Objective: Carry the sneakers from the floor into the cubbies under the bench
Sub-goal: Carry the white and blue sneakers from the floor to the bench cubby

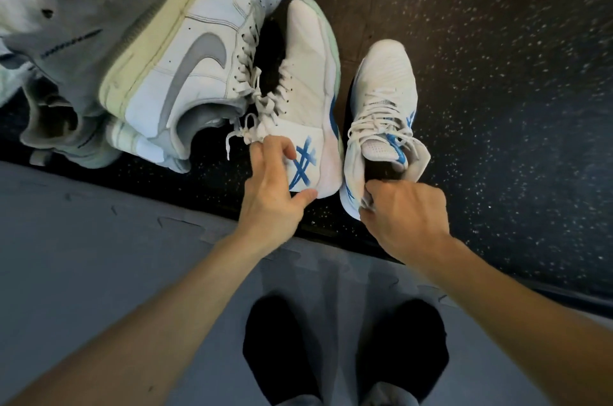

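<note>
**Two hands on a pair of white-and-blue sneakers at the edge of a floor mat**

Surface and setting. The upper part of the view shows a dark speckled floor (481, 57), black with fine pale flecks, shading to brown toward the top centre. The lower part is a grey-blue foam mat (99, 256) made of interlocking tiles, whose edge runs diagonally from centre left to lower right. The person's feet, in black socks (345, 346), stand on the mat.

Task objects. Two white sneakers with blue markings lie on the speckled floor just beyond the mat edge. The tipped sneaker (308, 80) lies on its side, heel toward the mat, touching a larger white leather sneaker (199, 50) to its left. The upright sneaker (384, 107) stands just beside it on the right, laces up.

Hands. The left hand (272, 196) grasps the heel of the tipped sneaker, thumb below and fingers curled over the collar. The right hand (404, 213) pinches the heel collar of the upright sneaker.

Markings. The tipped sneaker bears crossed blue stripes near the heel; the leather sneaker carries a grey swoosh. No lettering is legible. A grey sneaker (49, 24) at far left is blurred, possibly one of a pair.
</note>
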Available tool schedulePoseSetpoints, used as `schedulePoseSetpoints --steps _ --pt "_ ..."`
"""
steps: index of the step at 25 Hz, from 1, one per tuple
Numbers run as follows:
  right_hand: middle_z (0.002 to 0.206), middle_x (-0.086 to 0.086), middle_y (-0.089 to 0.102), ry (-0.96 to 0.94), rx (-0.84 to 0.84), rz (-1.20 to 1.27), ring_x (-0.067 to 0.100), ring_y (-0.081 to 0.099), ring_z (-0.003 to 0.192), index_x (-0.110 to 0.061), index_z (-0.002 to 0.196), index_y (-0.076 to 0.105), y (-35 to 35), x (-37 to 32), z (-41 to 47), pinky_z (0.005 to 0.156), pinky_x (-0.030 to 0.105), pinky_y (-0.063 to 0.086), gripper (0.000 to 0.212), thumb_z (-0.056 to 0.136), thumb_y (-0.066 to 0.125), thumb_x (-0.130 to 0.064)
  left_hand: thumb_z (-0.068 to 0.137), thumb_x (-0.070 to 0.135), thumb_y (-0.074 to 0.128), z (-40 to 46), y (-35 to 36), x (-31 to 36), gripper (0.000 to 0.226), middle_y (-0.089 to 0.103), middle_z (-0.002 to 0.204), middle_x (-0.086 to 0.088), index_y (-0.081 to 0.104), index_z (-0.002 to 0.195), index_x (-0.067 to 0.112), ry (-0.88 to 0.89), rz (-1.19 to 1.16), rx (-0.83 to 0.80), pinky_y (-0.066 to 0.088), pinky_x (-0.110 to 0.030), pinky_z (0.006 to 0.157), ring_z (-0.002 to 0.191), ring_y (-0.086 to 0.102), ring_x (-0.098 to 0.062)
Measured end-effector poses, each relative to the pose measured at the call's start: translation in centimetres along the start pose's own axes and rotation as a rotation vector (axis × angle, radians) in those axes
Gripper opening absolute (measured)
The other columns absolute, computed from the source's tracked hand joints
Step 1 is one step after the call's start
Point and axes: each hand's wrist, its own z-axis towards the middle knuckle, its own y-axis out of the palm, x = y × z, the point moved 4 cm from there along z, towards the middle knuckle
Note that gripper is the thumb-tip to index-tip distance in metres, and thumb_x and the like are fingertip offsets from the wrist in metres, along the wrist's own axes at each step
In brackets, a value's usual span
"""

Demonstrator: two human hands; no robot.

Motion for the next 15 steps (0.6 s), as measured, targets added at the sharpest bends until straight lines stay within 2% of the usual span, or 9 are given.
schedulePoseSetpoints --steps 2,3,4,7,9,11,14,15 --pt "0.095 -0.007 0.064 -0.008 -0.005 -0.004 0.017 0.052 0.07 -0.022 0.104 0.054 -0.1 0.5 -0.6 0.053 0.028 0.03 0.019 0.096 0.044 -0.037 0.078 0.006 0.072 0.5 0.9 1.7 0.061 0.037 0.101 0.01 0.023 0.101 0.034 0.071 0.06 -0.012 0.029 -0.034 0.084 0.087 0.033 0.025" --pt "0.099 -0.008 0.064 -0.009 -0.001 -0.005 0.018 0.058 0.076 -0.023 0.107 0.052 -0.2 0.8 -0.9 0.054 0.028 0.031 0.018 0.097 0.044 -0.036 0.081 0.005 0.069 0.8 1.2 2.5 0.057 0.04 0.094 0.012 0.023 0.102 0.031 0.113 0.113 -0.028 0.025 -0.033 0.082 0.084 0.032 0.026" --pt "0.102 -0.007 0.064 -0.007 0.002 -0.001 0.019 0.061 0.083 -0.024 0.11 0.049 -0.4 0.9 -1.2 0.056 0.029 0.032 0.018 0.097 0.043 -0.035 0.084 0.005 0.066 1.0 1.5 3.2 0.051 0.042 0.086 0.014 0.025 0.104 0.028 0.151 0.167 -0.032 0.023 -0.033 0.079 0.08 0.037 0.021" --pt "0.111 -0.005 0.057 0.041 -0.015 0.099 0.026 0.062 0.087 -0.026 0.119 0.04 -1.1 1.4 -1.7 0.059 0.033 0.035 0.022 0.098 0.044 -0.029 0.088 0.011 0.063 1.2 1.2 4.5 0.04 0.052 0.08 0.01 0.026 0.1 0.022 0.268 0.349 0.043 0.017 -0.033 0.073 0.071 0.055 -0.014" --pt "0.112 -0.005 0.047 0.05 -0.024 0.169 0.025 0.056 0.082 -0.027 0.122 0.036 -1.5 1.6 -1.8 0.06 0.035 0.037 0.026 0.097 0.046 -0.029 0.087 0.013 0.065 0.9 0.9 5.0 0.038 0.058 0.076 0.001 0.029 0.097 0.019 0.359 0.462 0.12 0.028 -0.038 0.076 0.061 0.058 -0.026" --pt "0.113 -0.004 0.043 0.027 -0.012 0.218 0.023 0.044 0.083 -0.027 0.121 0.036 -1.9 2.0 -1.7 0.063 0.036 0.039 0.025 0.098 0.043 -0.034 0.085 0.013 0.068 0.8 0.4 6.3 0.039 0.058 0.075 -0.001 0.031 0.097 0.018 0.426 0.484 0.138 0.037 -0.041 0.075 0.056 0.056 -0.026" --pt "0.114 -0.005 0.045 0.051 -0.002 0.294 0.027 0.045 0.093 -0.028 0.12 0.04 -2.9 3.0 -1.3 0.077 0.04 0.047 0.031 0.094 0.053 -0.039 0.082 0.017 0.07 0.9 -0.2 8.5 0.053 0.048 0.089 0.01 0.022 0.103 0.028 0.375 0.429 -0.024 0.019 -0.035 0.075 0.07 0.044 -0.014" --pt "0.115 -0.005 0.046 0.067 -0.008 0.306 0.029 0.047 0.097 -0.029 0.12 0.04 -3.3 3.4 -1.3 0.081 0.042 0.049 0.036 0.09 0.058 -0.037 0.081 0.015 0.07 0.7 -0.2 9.1 0.057 0.045 0.092 0.011 0.019 0.103 0.03 0.378 0.425 -0.072 0.018 -0.035 0.074 0.075 0.044 -0.013"
